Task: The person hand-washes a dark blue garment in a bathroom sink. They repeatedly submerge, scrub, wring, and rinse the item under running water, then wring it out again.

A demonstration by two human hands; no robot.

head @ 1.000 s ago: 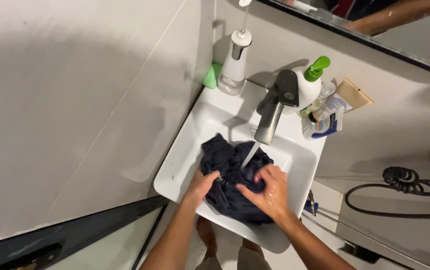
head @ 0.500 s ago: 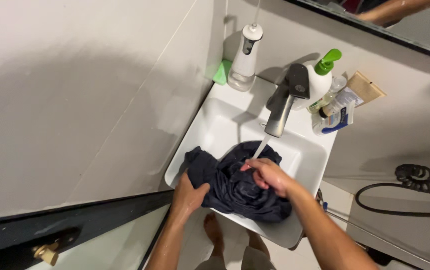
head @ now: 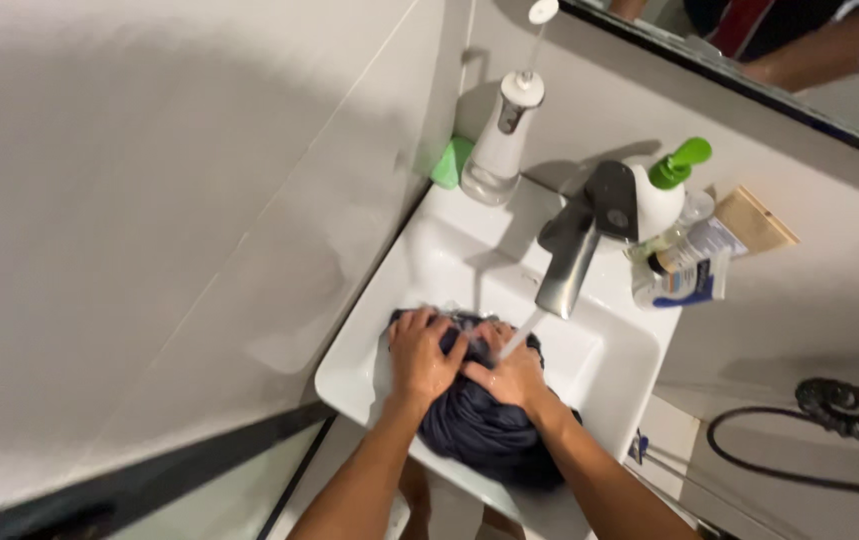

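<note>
Pressing flat, both the left hand (head: 419, 358) and right hand (head: 509, 375) bear open-palmed on the dark cloth (head: 484, 430) bunched beneath them in the sink (head: 369, 345); water from the tap (head: 574, 255) just beyond the right hand could splash over the near rim.

Home bathroom: a white washbasin (head: 604, 365) with a running metal tap (head: 571, 262) set against pale tiled walls (head: 149, 200), a mirror (head: 749, 45) above, a green-topped soap pump (head: 664, 190) and toiletry bottles (head: 684, 270) on the rim.

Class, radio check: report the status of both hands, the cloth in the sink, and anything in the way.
Left hand and right hand pressing on dark blue cloth, grip unclear. Cloth bunched in white sink, tap running onto it. Nothing blocking.
</note>
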